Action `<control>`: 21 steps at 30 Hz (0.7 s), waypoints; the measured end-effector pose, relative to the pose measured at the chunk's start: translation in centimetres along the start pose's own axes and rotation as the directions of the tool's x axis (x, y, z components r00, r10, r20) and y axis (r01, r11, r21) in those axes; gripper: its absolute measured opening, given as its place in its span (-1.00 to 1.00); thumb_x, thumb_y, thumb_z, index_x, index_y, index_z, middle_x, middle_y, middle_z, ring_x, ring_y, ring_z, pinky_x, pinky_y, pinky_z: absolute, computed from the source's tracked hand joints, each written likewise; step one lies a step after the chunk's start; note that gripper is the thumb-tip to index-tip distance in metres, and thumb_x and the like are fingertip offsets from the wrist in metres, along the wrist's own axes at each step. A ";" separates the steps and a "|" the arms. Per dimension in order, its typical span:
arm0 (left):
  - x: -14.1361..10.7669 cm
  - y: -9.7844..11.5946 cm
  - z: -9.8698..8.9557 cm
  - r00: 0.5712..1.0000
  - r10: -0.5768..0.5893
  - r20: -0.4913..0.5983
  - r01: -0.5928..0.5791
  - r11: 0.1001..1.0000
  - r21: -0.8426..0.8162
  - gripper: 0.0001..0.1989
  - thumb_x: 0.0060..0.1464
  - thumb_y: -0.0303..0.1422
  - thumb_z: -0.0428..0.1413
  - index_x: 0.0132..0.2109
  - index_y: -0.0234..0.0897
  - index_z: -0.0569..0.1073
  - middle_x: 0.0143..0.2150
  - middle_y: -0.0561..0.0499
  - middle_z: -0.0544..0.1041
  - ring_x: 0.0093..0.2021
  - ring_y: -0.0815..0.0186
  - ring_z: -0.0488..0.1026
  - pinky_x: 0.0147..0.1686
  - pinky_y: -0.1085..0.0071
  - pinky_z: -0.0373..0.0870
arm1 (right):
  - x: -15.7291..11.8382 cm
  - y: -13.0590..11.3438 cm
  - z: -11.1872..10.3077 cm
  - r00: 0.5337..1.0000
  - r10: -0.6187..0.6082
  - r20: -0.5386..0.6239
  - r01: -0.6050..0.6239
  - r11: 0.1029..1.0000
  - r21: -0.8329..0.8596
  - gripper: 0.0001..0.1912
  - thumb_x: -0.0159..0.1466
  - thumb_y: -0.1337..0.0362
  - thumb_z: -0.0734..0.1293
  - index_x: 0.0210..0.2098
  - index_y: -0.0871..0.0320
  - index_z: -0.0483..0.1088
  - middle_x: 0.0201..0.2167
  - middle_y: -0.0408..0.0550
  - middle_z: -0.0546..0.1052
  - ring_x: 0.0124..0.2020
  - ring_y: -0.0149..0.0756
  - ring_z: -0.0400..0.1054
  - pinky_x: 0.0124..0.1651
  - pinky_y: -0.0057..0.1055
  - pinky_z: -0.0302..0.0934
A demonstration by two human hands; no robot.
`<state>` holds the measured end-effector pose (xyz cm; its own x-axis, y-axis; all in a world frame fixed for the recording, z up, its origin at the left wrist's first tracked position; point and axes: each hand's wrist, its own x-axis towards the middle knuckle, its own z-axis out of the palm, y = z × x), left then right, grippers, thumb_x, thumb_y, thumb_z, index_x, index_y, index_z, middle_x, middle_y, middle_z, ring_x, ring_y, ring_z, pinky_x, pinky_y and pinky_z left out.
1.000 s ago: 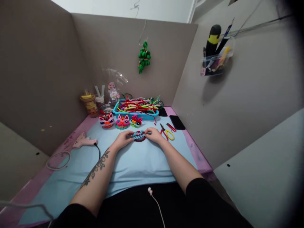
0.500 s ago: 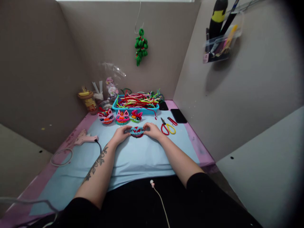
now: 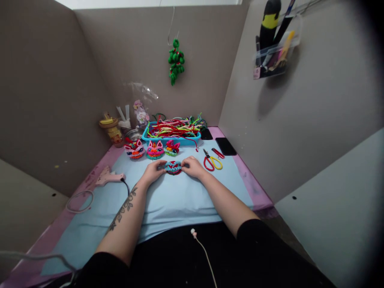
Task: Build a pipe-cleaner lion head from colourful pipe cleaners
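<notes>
Between my hands is a small braided piece (image 3: 173, 167) in light blue and red, low over the blue cloth. My left hand (image 3: 155, 171) grips its left end, fingers pinched together. At the right end, my right hand (image 3: 192, 166) pinches the edge with thumb and fingers. Just beyond stand three crafted animal heads: a pink and orange one (image 3: 135, 150), a pink one with a teal base (image 3: 155, 151) and a magenta one with a green base (image 3: 172, 148).
Behind the heads is a blue tray (image 3: 171, 141) heaped with colourful cords. Scissors (image 3: 213, 161), a red cutter (image 3: 218, 153) and a phone (image 3: 226, 146) lie to the right. A pink glue gun (image 3: 109, 177) with a cable is at left. A cup (image 3: 113, 132) stands back left.
The view has shifted slightly. Both hands stay at the two ends of the braided piece, which appears tilted a little differently, showing more red in its middle.
</notes>
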<state>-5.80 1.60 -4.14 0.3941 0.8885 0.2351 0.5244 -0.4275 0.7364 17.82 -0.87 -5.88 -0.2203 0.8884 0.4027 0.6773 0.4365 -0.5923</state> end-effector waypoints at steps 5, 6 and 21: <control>0.0 -0.1 0.0 1.000 -0.010 0.017 0.010 1.000 0.001 -0.62 -0.14 -0.36 0.19 -0.09 -0.28 0.49 -0.13 -0.08 0.57 -0.14 0.19 0.49 -0.08 0.26 0.40 | 0.0 0.1 0.2 1.000 -0.023 -0.016 0.023 1.000 -0.010 -0.88 0.03 0.45 0.35 -0.51 0.10 0.45 -0.42 -0.14 0.53 -0.20 -0.25 0.27 -0.10 -0.35 0.15; 0.0 -0.1 0.0 1.000 -0.010 0.016 0.010 1.000 0.001 -0.62 -0.14 -0.35 0.20 -0.09 -0.28 0.49 -0.12 -0.08 0.57 -0.14 0.19 0.49 -0.08 0.27 0.40 | 0.0 0.1 0.3 1.000 -0.019 -0.018 0.019 1.000 -0.010 -0.87 0.02 0.46 0.34 -0.52 0.10 0.45 -0.43 -0.14 0.53 -0.20 -0.25 0.27 -0.10 -0.36 0.15; -0.1 -0.1 -0.1 1.000 -0.001 0.030 0.002 1.000 -0.017 -0.61 -0.15 -0.38 0.20 -0.08 -0.31 0.47 -0.14 -0.09 0.58 -0.13 0.18 0.50 -0.08 0.26 0.38 | 0.0 -0.2 0.3 0.995 0.094 -0.031 -0.092 0.995 0.045 -0.83 0.00 0.44 0.37 -0.39 0.10 0.44 -0.39 -0.15 0.51 -0.19 -0.27 0.30 -0.10 -0.38 0.17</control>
<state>-5.92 1.60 -4.17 0.4158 0.8836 0.2152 0.5122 -0.4230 0.7475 17.48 -0.87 -5.98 -0.1338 0.9204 0.3674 0.6622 0.3588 -0.6578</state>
